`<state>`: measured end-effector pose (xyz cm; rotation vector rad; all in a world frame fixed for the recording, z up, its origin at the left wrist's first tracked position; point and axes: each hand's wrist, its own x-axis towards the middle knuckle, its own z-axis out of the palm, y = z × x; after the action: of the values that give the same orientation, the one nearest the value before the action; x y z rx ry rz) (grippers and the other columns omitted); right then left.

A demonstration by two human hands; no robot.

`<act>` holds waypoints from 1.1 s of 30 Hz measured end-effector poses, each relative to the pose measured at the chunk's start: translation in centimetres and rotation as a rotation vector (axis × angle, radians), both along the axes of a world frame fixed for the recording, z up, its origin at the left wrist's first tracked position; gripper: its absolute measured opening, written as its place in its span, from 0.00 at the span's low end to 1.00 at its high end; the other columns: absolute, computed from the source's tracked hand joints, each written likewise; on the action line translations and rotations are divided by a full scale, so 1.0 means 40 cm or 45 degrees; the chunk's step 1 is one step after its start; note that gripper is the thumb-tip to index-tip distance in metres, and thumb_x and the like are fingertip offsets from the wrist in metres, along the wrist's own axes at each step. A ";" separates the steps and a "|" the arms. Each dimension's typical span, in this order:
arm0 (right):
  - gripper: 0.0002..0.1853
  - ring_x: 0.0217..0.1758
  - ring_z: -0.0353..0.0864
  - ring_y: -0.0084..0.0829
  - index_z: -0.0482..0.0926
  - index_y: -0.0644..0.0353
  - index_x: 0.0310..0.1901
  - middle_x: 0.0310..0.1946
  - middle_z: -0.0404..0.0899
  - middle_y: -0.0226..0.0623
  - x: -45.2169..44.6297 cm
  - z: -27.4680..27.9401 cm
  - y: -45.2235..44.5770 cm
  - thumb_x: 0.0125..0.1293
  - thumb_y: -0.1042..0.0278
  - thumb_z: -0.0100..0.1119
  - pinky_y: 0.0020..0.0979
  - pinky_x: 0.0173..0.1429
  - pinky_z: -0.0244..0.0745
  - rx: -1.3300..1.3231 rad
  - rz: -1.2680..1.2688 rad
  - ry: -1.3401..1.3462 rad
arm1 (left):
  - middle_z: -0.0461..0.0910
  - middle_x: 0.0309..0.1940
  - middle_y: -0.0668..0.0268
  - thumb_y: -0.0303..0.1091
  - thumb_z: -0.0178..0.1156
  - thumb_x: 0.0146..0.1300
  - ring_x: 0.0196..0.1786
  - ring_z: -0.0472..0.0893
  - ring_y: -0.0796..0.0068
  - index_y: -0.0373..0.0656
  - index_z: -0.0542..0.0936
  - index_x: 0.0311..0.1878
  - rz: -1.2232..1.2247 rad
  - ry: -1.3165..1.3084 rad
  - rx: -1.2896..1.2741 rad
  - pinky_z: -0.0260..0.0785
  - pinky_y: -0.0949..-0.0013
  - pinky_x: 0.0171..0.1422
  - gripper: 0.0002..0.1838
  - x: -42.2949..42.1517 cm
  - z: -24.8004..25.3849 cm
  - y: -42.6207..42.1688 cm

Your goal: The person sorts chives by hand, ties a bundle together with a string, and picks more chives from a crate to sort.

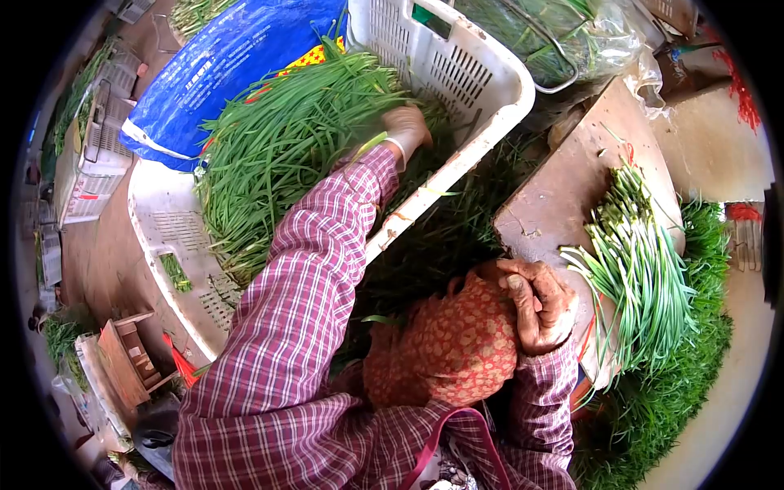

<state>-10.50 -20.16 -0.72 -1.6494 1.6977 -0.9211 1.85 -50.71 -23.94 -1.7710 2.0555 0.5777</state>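
Brown floor (96, 265) borders a white plastic crate (160, 196). Inside, long green leaves (282, 143) lie beside the blurred left hand (406, 129); its grip cannot be told. The right hand (539, 306) curls against red floral cloth (457, 347), closure unclear, near a white-stemmed bundle (641, 265).
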 end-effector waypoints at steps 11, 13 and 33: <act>0.08 0.38 0.83 0.39 0.81 0.65 0.42 0.36 0.82 0.46 -0.018 0.009 -0.011 0.62 0.76 0.55 0.31 0.43 0.76 0.037 0.024 -0.068 | 0.82 0.43 0.56 0.45 0.73 0.38 0.46 0.81 0.58 0.43 0.77 0.52 0.240 0.730 -0.285 0.72 0.63 0.53 0.34 0.130 0.080 -0.012; 0.08 0.37 0.83 0.37 0.80 0.65 0.42 0.35 0.82 0.45 -0.021 0.022 -0.024 0.62 0.76 0.55 0.30 0.42 0.76 0.026 0.027 -0.061 | 0.83 0.41 0.60 0.37 0.73 0.42 0.43 0.82 0.64 0.46 0.77 0.52 0.373 1.137 -0.343 0.71 0.66 0.52 0.30 0.180 0.142 0.014; 0.65 0.71 0.55 0.36 0.32 0.63 0.71 0.68 0.56 0.44 0.138 -0.197 -0.642 0.48 0.46 0.74 0.36 0.74 0.48 0.145 0.391 -0.763 | 0.76 0.50 0.66 0.41 0.78 0.38 0.53 0.75 0.73 0.39 0.69 0.60 0.358 2.076 -0.205 0.69 0.68 0.57 0.44 0.423 0.371 0.236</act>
<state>-4.97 -45.85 -8.62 -1.3288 1.0408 -1.0119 18.76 -41.26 -9.09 -1.7785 2.6285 2.6463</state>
